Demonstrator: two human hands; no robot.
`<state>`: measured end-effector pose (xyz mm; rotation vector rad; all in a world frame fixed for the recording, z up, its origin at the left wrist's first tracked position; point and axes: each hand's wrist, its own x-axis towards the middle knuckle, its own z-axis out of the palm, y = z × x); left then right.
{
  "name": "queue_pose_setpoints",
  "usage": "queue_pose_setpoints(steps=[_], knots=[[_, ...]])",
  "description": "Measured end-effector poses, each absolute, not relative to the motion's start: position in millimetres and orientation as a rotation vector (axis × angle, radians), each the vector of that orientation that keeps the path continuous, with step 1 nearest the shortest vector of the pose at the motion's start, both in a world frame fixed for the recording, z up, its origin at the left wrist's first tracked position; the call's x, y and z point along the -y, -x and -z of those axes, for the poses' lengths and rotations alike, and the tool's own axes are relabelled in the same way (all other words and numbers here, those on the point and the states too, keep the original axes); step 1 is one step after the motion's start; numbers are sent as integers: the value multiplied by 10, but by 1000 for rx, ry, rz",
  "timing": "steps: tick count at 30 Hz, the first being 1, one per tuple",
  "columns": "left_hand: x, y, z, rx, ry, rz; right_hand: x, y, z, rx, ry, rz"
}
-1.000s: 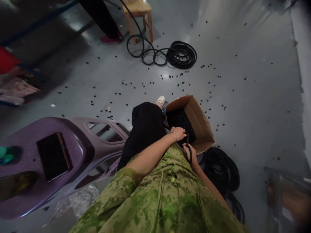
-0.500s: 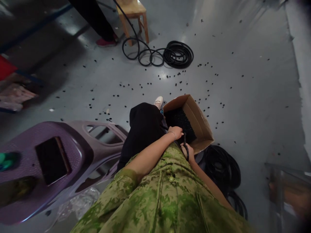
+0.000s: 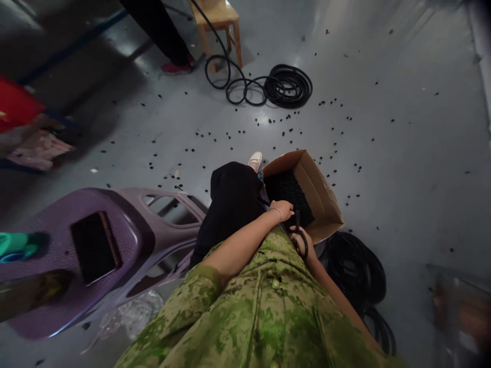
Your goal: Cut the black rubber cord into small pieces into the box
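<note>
My left hand (image 3: 283,209), with a bracelet at the wrist, is closed over the near side of an open cardboard box (image 3: 324,207). A thin black tube (image 3: 264,201) runs into it past the wrist. Just to the right, my right hand (image 3: 303,242) is wrapped round black scissors (image 3: 298,221), whose loop shows around the fingers. The scissor tips are close to the left fingertips; whether they touch the tube cannot be made out. Many small black pieces (image 3: 289,191) lie in the box.
Black tubing coils lie right of the box (image 3: 355,268) and farther off (image 3: 289,86), near a wooden stool (image 3: 217,18) and a person's leg (image 3: 157,25). A phone (image 3: 94,248) rests on a purple plastic stool (image 3: 126,255) at left. Small black pieces dot the floor.
The whole view has shifted, so the floor, box and hands appear slightly farther right. Both hands keep their places by the box, and the scissors remain in my right hand.
</note>
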<state>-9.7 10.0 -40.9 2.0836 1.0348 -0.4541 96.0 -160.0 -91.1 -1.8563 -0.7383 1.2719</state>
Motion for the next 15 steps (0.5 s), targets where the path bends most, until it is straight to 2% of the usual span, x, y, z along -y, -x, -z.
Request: queue_pose_setpoints(steps=[6,15], knots=[[-86,90,411,-954,-2125,447,1573,-935,785,627,1801,-1341],[-91,85,439,-1020,-2122,418,1583,-953,965,776,1957,-1051]])
